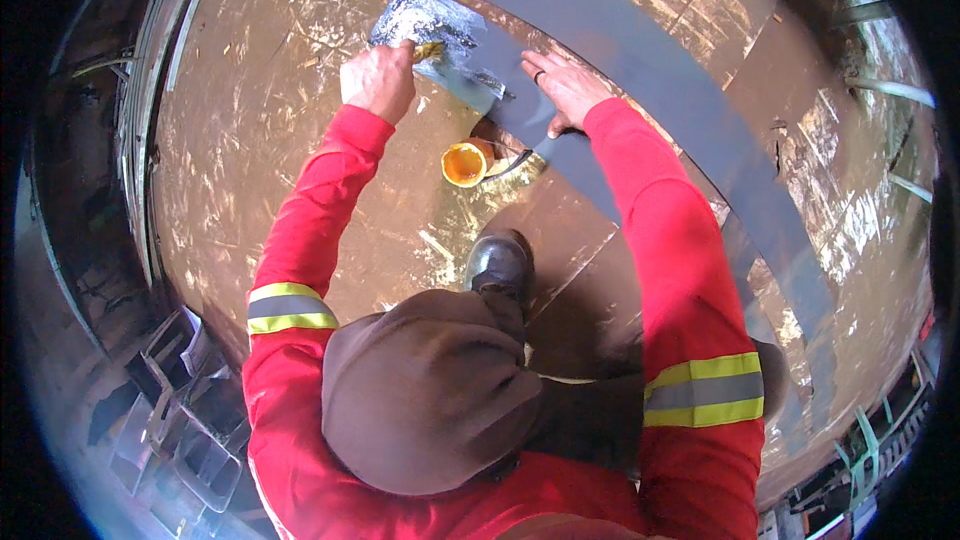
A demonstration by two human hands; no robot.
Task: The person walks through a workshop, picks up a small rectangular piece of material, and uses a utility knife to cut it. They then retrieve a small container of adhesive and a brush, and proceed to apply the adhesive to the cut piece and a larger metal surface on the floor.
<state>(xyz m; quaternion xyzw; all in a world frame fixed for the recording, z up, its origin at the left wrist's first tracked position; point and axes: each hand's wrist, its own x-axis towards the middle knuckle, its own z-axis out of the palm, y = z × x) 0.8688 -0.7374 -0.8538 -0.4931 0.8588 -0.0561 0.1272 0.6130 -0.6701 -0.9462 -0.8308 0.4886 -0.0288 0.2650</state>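
Both hands worked above the cup (465, 162): your left hand (378, 80) gripped a brush (428, 50) on the strip (640, 70), whose end looked coated, your right hand (565, 88) flat, the rest bare.

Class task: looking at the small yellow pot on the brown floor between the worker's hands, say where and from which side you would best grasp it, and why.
Probably the yellow pot's round outer wall, from its left: the mouth is open, and something dark lies against its right side below the right hand.

Floor: scuffed brown boards (250, 140) (glossy in daylight) | left: metal frames (190, 420) | right: green rails (870, 450)
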